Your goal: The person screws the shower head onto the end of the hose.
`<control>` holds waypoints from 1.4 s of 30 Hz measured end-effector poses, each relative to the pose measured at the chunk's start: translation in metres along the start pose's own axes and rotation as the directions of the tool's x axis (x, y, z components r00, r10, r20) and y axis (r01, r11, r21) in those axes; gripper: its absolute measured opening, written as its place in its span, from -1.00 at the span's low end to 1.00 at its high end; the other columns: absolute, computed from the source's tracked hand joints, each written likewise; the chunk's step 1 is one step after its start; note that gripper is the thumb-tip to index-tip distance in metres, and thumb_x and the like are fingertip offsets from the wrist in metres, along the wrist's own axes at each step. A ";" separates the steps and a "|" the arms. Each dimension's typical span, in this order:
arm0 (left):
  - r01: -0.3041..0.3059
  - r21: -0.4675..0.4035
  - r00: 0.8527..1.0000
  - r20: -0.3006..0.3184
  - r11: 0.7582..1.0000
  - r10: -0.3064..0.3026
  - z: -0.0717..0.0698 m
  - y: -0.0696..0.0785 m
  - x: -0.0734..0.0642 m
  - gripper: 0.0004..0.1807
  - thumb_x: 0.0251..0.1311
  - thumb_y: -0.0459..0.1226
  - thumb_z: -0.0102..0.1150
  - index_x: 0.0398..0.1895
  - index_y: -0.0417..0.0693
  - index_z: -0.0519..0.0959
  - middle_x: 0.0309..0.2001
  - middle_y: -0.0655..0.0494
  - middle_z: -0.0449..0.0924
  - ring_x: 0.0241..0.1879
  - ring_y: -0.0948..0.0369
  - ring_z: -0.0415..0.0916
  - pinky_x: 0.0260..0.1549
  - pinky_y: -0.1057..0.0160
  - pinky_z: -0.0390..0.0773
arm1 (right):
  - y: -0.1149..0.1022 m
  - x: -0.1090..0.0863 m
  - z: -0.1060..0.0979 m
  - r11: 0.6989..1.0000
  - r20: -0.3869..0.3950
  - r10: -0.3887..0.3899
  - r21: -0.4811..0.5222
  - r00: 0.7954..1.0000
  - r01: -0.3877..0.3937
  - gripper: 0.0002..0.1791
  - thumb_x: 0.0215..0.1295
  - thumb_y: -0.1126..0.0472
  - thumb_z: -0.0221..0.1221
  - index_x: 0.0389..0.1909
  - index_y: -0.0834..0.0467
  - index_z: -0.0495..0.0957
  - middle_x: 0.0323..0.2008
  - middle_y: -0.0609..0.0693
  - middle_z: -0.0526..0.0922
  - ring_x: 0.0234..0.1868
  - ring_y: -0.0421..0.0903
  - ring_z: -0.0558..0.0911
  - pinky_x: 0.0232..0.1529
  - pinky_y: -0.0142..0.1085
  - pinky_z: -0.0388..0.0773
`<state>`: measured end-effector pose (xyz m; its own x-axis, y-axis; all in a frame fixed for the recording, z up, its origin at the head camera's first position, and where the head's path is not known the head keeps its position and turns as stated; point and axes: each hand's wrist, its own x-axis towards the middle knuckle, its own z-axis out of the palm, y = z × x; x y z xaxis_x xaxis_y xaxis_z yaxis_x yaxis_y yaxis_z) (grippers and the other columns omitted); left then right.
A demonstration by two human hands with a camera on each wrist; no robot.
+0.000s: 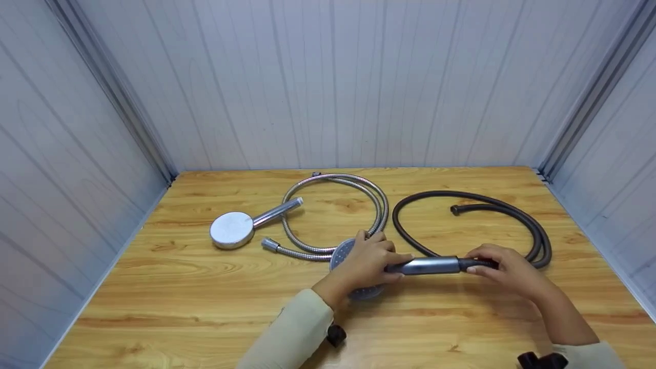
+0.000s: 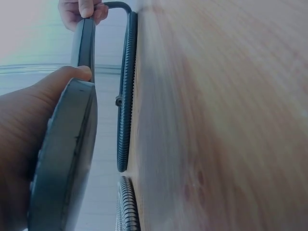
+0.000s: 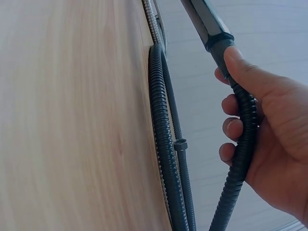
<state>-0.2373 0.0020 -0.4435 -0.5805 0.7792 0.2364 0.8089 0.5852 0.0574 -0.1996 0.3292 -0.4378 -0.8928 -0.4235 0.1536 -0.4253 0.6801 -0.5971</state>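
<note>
My left hand (image 1: 370,261) grips a dark grey shower head (image 1: 433,265) near its neck, fingers over the top and thumb along the handle. Its round spray face is partly hidden under that hand. At the handle's far end, my right hand (image 1: 507,271) holds the end of a black shower hose (image 1: 446,193). In the right wrist view the thumb and fingers curl round the ribbed hose (image 3: 243,139) just below the handle, and the hose end meets the handle. Whether it is screwed on cannot be seen. The shower head (image 2: 62,154) is held above the table in the left wrist view.
A chrome shower head (image 1: 231,229) lies to the left, its handle reaching over a coiled silver hose (image 1: 384,205). That hose's metal end (image 1: 270,245) points left. The black hose's other end nut (image 1: 455,209) lies inside its loop. Pale panels (image 1: 328,87) enclose the wooden table (image 1: 205,318).
</note>
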 end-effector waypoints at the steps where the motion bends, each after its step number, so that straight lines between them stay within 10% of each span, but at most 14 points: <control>1: 0.001 0.002 1.000 0.001 1.000 -0.001 0.000 0.000 0.000 -0.48 0.21 0.13 0.22 0.26 0.39 0.52 -0.18 0.24 0.61 -0.21 0.24 0.29 -0.25 0.13 0.10 | 0.000 0.000 0.000 1.000 0.006 0.007 -0.008 1.000 -0.007 -0.75 0.30 0.09 0.25 -0.08 0.12 0.64 -0.23 -0.08 0.62 -0.33 -0.26 0.50 -0.34 -0.30 0.47; 13: -0.002 0.025 1.000 0.017 1.000 0.001 0.001 0.003 0.003 -0.48 0.20 0.13 0.23 0.25 0.39 0.53 -0.16 0.22 0.60 -0.21 0.23 0.28 -0.22 0.12 0.12 | 0.002 -0.003 -0.001 1.000 0.010 0.004 -0.016 1.000 -0.004 -0.77 0.35 0.08 0.21 -0.09 0.10 0.64 -0.28 -0.13 0.58 -0.38 -0.27 0.45 -0.39 -0.31 0.43; 25: -0.016 0.070 1.000 0.012 0.997 0.015 0.000 0.008 0.012 -0.48 0.20 0.15 0.23 0.25 0.48 0.51 -0.18 0.27 0.59 -0.20 0.24 0.30 -0.18 0.11 0.20 | 0.013 -0.016 0.003 0.989 -0.181 -0.116 0.070 0.977 0.131 -0.70 0.14 0.35 0.35 -0.07 0.12 0.67 -0.39 -0.16 0.53 -0.49 -0.22 0.41 -0.51 -0.36 0.35; 42: 0.037 -0.042 0.999 0.030 0.998 -0.035 0.014 0.020 0.028 -0.48 0.15 0.16 0.27 0.22 0.50 0.52 -0.17 0.31 0.58 -0.16 0.31 0.29 -0.15 0.13 0.17 | 0.026 -0.035 -0.006 0.978 -0.219 -0.016 0.200 0.976 0.061 -0.67 0.06 0.42 0.38 -0.09 0.24 0.71 -0.28 -0.04 0.65 -0.36 -0.19 0.55 -0.41 -0.39 0.50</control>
<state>-0.2383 0.0388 -0.4495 -0.6114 0.7643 0.2051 0.7902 0.6035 0.1066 -0.1799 0.3653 -0.4539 -0.8968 -0.2925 0.3319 -0.4405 0.5202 -0.7317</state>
